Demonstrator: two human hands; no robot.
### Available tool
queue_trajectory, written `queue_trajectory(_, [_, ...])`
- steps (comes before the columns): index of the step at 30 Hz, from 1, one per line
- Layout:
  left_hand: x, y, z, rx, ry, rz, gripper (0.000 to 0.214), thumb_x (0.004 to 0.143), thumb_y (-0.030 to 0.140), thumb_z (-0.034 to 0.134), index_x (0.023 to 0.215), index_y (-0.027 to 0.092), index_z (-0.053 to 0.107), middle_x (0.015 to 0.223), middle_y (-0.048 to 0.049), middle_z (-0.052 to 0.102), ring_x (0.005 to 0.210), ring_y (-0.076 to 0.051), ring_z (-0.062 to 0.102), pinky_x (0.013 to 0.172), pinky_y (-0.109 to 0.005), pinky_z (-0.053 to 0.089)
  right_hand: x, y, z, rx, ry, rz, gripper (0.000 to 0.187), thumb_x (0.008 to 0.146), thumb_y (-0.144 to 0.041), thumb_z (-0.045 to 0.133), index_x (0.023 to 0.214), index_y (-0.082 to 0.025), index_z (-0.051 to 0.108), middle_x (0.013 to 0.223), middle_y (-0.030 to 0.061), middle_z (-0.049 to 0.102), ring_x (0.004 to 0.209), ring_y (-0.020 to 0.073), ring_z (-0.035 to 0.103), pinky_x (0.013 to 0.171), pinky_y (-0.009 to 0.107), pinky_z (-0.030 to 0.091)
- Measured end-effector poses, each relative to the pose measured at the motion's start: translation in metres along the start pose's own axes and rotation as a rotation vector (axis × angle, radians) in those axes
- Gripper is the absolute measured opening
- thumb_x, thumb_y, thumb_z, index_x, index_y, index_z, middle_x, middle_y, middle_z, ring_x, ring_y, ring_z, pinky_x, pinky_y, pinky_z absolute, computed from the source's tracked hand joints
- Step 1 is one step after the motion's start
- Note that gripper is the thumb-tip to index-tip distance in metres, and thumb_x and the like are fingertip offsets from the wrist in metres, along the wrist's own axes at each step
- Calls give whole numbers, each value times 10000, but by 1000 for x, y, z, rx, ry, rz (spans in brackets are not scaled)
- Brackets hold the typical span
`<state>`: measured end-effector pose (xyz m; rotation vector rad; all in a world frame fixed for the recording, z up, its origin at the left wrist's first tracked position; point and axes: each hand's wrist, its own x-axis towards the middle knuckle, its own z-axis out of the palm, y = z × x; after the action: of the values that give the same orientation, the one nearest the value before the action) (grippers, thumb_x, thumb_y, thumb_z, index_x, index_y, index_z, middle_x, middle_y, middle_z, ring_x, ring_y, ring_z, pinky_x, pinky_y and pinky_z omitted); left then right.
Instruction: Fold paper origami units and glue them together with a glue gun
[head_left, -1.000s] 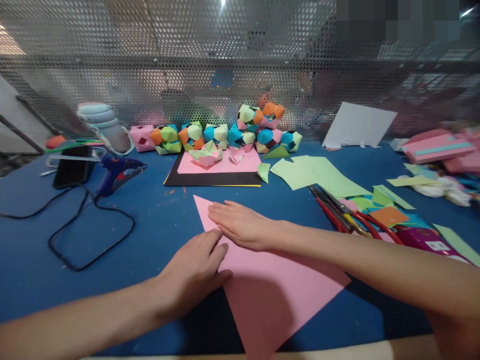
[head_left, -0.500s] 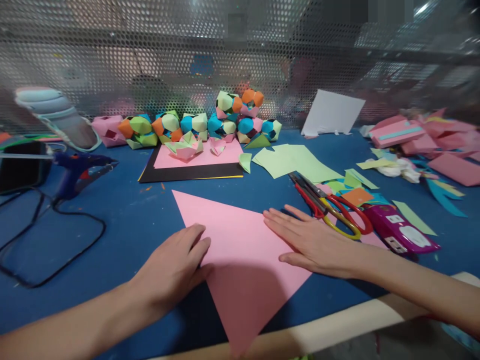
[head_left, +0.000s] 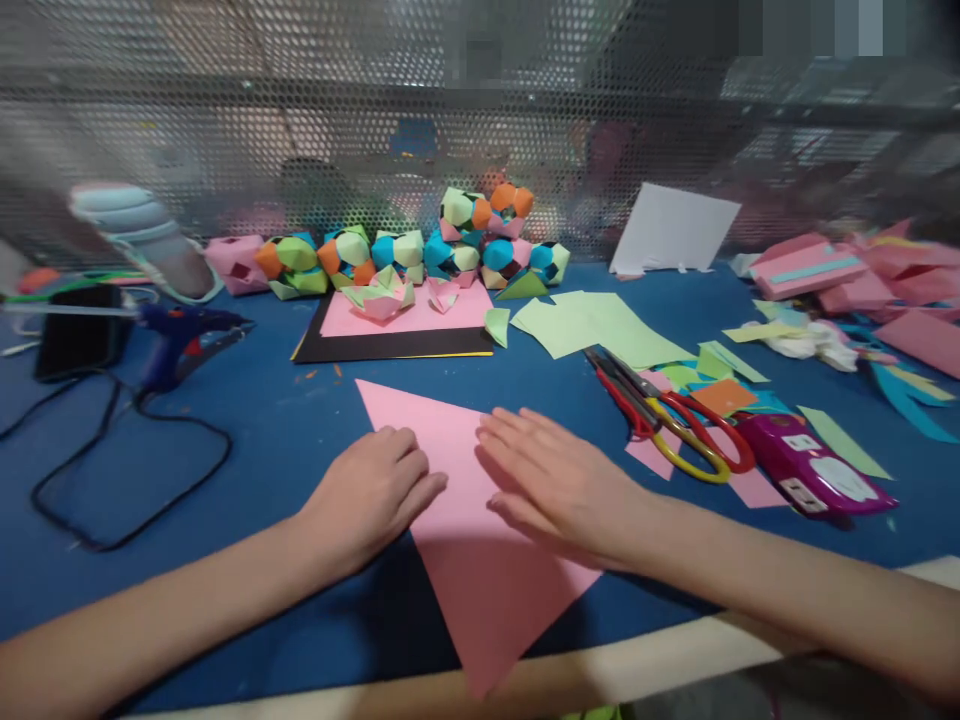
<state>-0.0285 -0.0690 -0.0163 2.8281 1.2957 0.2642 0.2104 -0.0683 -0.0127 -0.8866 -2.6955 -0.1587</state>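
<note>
A folded sheet of pink paper [head_left: 469, 590] lies on the blue table in front of me, one pointed corner reaching over the front edge. My left hand [head_left: 379, 490] rests on its left edge, fingers curled inward and thumb against the paper, holding it down. Flat on top of the sheet lies my right hand [head_left: 559, 480], its fingers stretched out toward the upper edge and nothing gripped. The two hands are a short way apart. Part of the sheet's right side is hidden under the right hand.
Right of the sheet lie scissors [head_left: 675, 415], a purple packet [head_left: 817, 465] and paper scraps [head_left: 724, 395]. A blue glue gun [head_left: 176, 335] with a looping cord is at left. Paper balls [head_left: 397, 255] line the back, behind a black sheet [head_left: 390, 347].
My right hand has slid left across the pink paper, closer to my left hand. The left hand stays at the paper's left edge. The view has shifted slightly.
</note>
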Motion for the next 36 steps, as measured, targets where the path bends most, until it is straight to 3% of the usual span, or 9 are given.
queue_trajectory(4, [5,-2,9,99,15,-16,335,931,378,416,826,136,622,807,-90,600,759,-226,555,672,-367,470,15,-10,30,36,-71,20,578,891,-366,492,1333,4,456,1430,238,373,1341,326,353,1069,513,373])
queue_trajectory(7, [5,-6,14,114,32,-3,329,915,393,445,949,117,620,1015,-148,621,945,-269,576,793,-412,480,15,-8,38,84,-154,46,645,883,-423,497,1360,4,424,1443,238,339,1354,327,322,1075,512,364])
queue_trajectory(10, [7,-16,14,126,27,-1,526,884,484,470,1224,84,521,1399,-235,416,1304,-356,374,1006,-499,373,10,-7,40,133,-166,83,633,902,-433,457,1387,-30,399,1462,212,312,1376,303,282,1089,514,341])
queue_trajectory(12, [9,-24,14,119,-52,-46,765,830,619,463,1362,74,394,1492,-258,261,1386,-390,225,1059,-539,299,9,-7,40,142,-156,85,615,912,-422,439,1393,-42,393,1470,199,303,1382,295,268,1091,513,339])
queue_trajectory(15, [11,-30,11,91,-177,-141,947,768,747,394,1425,70,313,1510,-277,184,1395,-420,159,1076,-560,256,9,-7,40,127,-165,72,613,911,-417,440,1390,-37,396,1470,193,303,1375,303,281,1081,506,359])
queue_trajectory(22, [12,-24,4,115,-248,-216,947,767,760,365,1445,102,306,1520,-264,148,1393,-429,126,1090,-563,228,14,-7,36,110,-216,65,638,906,-437,444,1382,-15,402,1462,208,312,1367,323,291,1093,513,336])
queue_trajectory(27, [12,-24,3,106,-244,-235,951,753,770,379,1438,112,330,1523,-244,170,1394,-416,150,1098,-544,238,16,-6,32,138,-263,88,665,901,-463,442,1392,-18,390,1471,203,289,1372,323,278,1105,502,320])
queue_trajectory(36, [12,-25,4,132,-212,-249,940,737,785,382,1442,164,335,1515,-241,221,1380,-437,190,1077,-548,266,13,-2,36,181,-235,106,715,897,-547,412,1389,-29,399,1474,200,288,1379,311,272,1108,503,311])
